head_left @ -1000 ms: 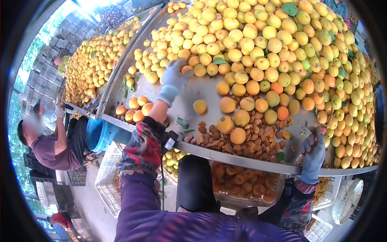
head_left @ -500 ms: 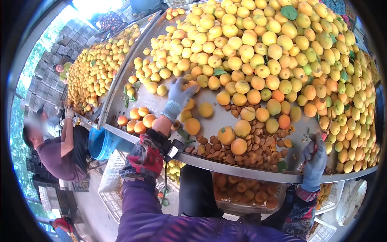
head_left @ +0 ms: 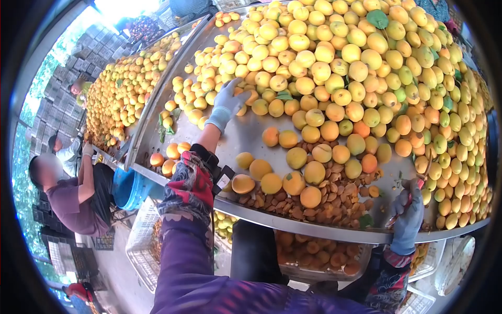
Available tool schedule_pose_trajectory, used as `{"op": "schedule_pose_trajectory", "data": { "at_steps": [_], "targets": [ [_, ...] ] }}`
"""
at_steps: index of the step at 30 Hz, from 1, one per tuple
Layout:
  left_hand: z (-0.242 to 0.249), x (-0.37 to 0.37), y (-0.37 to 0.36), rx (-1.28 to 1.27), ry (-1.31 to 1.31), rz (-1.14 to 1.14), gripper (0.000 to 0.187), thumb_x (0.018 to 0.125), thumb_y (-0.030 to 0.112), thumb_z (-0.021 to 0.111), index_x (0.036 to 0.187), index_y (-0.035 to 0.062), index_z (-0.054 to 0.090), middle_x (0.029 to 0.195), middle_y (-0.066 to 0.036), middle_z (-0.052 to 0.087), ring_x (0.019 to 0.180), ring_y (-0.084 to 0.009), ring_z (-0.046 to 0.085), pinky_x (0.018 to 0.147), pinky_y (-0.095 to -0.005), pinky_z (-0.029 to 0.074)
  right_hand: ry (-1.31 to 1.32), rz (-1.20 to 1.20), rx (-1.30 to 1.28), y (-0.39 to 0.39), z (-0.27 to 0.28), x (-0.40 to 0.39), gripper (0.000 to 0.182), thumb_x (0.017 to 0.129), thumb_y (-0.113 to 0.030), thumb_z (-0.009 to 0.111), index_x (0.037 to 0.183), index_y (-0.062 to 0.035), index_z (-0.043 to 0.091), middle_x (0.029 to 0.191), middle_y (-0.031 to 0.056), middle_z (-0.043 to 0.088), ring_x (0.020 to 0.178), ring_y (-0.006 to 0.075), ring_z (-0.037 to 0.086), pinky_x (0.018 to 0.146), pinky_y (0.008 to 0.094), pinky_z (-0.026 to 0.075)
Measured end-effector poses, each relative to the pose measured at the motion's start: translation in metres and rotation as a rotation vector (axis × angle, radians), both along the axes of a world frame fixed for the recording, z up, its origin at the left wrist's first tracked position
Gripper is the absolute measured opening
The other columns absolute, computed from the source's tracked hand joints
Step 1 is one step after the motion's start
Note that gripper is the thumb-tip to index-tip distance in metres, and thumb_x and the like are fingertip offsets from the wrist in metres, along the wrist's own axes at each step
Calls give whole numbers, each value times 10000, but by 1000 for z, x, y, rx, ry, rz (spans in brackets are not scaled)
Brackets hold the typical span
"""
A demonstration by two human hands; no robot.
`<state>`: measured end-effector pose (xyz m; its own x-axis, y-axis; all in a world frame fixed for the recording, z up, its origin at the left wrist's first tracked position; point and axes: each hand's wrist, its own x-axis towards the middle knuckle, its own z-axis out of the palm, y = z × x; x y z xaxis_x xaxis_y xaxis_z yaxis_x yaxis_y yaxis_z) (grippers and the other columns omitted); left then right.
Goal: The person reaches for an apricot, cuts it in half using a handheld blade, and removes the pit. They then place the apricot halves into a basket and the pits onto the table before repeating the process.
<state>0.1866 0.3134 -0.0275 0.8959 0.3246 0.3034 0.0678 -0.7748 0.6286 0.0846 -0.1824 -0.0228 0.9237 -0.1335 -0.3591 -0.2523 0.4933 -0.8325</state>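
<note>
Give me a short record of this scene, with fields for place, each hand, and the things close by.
Place: metal table heaped with apricots
Left hand: gloved, stretched out, fingers on the edge of the fruit heap
Right hand: gloved, at the table rim, closed on a small tool
Near: loose pits; halved fruit in a crate below
Others: a person at the left

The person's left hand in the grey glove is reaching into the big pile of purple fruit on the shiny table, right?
Not quite. The head view shows the gloved left hand reaching into the big pile of fruit on the shiny table, but the fruit is yellow and orange, not purple.
</note>
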Motion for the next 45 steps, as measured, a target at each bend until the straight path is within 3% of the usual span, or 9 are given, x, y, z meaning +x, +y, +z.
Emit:
{"op": "schedule_pose_trajectory", "data": {
  "at_steps": [5,8,11,20,21,34,40,43,45],
  "targets": [
    [0,13,-10,197,291,7,590,752,368,729,1204,26,564,1199,-187,505,1003,-278,571,868,-343,471,-21,24,-28,4,3,-1,286,942,-319,520,964,-35,555,578,-40,376,411,58,337,369,223,282],
    [-25,12,-8,37,363,40,435,761,329,722,1009,-16,626,828,-116,603,728,-180,580,648,-313,474,1,34,-28,3,2,0,265,941,-312,520,950,-49,554,580,-37,383,412,60,346,368,225,290],
    [-26,-4,-26,10,426,-99,572,736,491,690,1043,11,632,1021,-212,603,920,-323,613,820,-374,484,-2,49,-57,5,7,-1,244,940,-305,520,940,-63,552,581,-35,386,413,64,355,370,230,301],
    [13,-67,-49,-333,380,-408,613,889,360,582,1348,-3,400,937,-11,594,740,-91,536,617,-218,447,-33,74,-45,5,6,-3,282,946,-315,509,979,-40,560,567,-41,360,427,68,326,409,228,283],
    [32,-73,-59,-492,560,-240,485,912,341,540,1287,37,492,1095,-54,596,880,-122,562,675,-225,471,-19,75,-52,5,6,-3,282,946,-315,509,979,-40,560,567,-41,360,427,68,326,409,228,283],
    [28,-104,-42,-648,581,-258,349,894,226,560,1190,42,572,977,-13,609,826,-83,561,695,-224,479,-19,34,-68,3,1,1,319,935,-325,544,951,-7,570,553,-39,371,417,59,342,387,214,250],
    [12,-105,-38,-160,425,-188,373,835,178,652,1166,18,588,848,-30,616,719,-82,530,632,-245,451,-39,46,8,0,-1,0,281,931,-315,551,963,-37,565,573,-45,388,432,70,364,371,228,269],
    [2,-94,-5,299,107,-131,336,807,163,655,1113,33,606,876,-130,624,752,-222,592,664,-315,475,-35,58,12,-4,-7,4,290,940,-322,534,971,-35,564,567,-53,366,420,66,334,375,224,264],
    [28,-95,-10,144,188,88,315,798,162,650,1083,35,614,921,-162,603,821,-281,607,698,-352,485,-42,68,13,-6,-9,4,295,942,-327,531,972,-36,565,567,-53,365,418,64,329,374,224,264]
  ]
}}
